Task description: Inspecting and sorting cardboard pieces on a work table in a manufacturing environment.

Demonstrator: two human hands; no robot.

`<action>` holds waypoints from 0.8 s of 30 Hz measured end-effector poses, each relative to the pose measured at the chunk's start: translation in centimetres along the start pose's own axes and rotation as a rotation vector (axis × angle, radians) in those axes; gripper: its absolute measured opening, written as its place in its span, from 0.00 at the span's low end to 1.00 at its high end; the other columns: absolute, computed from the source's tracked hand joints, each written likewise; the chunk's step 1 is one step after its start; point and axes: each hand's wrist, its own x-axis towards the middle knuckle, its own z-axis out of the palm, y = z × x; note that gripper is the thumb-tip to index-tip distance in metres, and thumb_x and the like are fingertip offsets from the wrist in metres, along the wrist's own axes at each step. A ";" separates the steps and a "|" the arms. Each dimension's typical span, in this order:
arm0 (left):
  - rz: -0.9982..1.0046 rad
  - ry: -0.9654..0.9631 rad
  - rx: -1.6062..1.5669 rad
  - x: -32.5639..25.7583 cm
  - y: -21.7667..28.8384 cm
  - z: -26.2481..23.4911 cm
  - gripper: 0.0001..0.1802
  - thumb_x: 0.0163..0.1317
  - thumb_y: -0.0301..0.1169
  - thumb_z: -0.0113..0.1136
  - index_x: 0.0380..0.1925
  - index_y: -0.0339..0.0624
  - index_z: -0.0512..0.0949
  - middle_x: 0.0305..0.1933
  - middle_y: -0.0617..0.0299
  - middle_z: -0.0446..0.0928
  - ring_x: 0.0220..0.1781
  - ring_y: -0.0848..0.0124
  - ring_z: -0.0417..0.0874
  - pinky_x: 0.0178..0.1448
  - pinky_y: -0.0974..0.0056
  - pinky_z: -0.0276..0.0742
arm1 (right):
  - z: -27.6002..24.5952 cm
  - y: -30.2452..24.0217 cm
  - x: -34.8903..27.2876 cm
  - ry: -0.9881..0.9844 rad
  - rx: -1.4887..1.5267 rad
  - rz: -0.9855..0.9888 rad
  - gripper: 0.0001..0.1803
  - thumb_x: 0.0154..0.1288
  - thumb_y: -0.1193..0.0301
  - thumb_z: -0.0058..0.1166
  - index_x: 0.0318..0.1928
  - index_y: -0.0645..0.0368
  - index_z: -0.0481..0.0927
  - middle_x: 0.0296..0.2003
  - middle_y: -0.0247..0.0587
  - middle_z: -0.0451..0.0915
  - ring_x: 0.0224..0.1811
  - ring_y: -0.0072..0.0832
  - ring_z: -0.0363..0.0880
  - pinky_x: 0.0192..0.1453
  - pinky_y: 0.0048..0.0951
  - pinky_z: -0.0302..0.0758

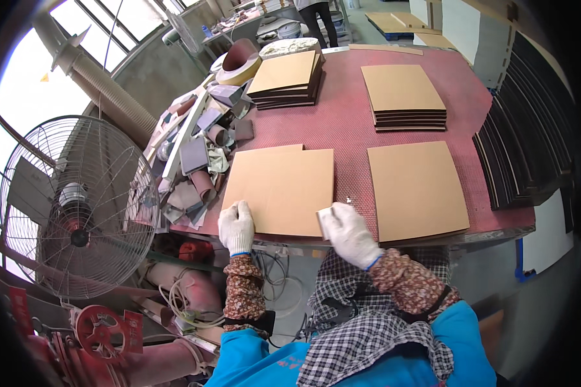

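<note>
My left hand point(237, 226), in a white glove, rests flat on the near left corner of a tan square board point(284, 187) lying on the red table point(348, 122). My right hand point(346, 229), also gloved, grips a small tan block point(324, 217) pressed against the board's near right edge. A second board lies under the top one, its corner showing at the back. Another tan board point(416, 188) lies just right of my right hand.
Two stacks of tan-topped dark boards point(285, 79) point(403, 95) sit at the back of the table. Sandpaper rolls and scraps point(197, 158) clutter the left side. A standing fan point(77, 206) is at my left. Dark panels point(526, 142) lean at the right. A person stands far behind.
</note>
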 end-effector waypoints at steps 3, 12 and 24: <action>0.380 0.517 0.445 1.3 -5.6 1.6 0.18 0.72 0.37 0.60 0.51 0.34 0.86 0.48 0.48 0.86 0.49 0.49 0.85 0.59 0.56 0.79 | 4.3 0.1 0.0 -0.097 -0.107 -0.251 0.14 0.79 0.63 0.48 0.49 0.61 0.79 0.40 0.52 0.77 0.45 0.53 0.78 0.49 0.50 0.77; 0.226 0.732 -0.294 4.8 -8.1 4.9 0.22 0.79 0.40 0.49 0.45 0.29 0.82 0.44 0.44 0.83 0.48 0.49 0.83 0.56 0.52 0.77 | 8.1 0.5 3.2 -0.193 -0.278 -0.328 0.20 0.70 0.69 0.50 0.59 0.64 0.77 0.52 0.51 0.76 0.58 0.51 0.72 0.52 0.48 0.82; 0.100 0.708 -0.285 5.9 -7.9 5.0 0.26 0.81 0.44 0.48 0.45 0.28 0.82 0.44 0.41 0.84 0.50 0.47 0.84 0.57 0.49 0.77 | 9.5 2.7 4.2 -0.162 -0.531 -0.516 0.20 0.71 0.68 0.49 0.60 0.63 0.77 0.53 0.50 0.77 0.59 0.51 0.72 0.50 0.49 0.84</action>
